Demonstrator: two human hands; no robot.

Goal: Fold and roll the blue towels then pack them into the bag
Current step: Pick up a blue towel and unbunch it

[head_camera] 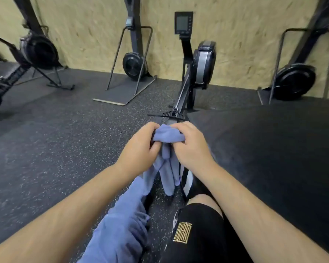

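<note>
Towel (168, 135) between hands, before rower (201, 63)

- The fingertips of the left hand (141, 147) and the right hand (190, 147) were buried in the bunched blue towel (168, 134).
- The blue cloth (122, 224) over the leg ran off the bottom edge; whether it was the same towel could not be told.
- The monitor (183, 22) was too blurred to read.
- The machine (36, 50) at far left was smeared and cut by the edge.
- The gold mark (182, 232) on the shorts (203, 215) was illegible.
</note>
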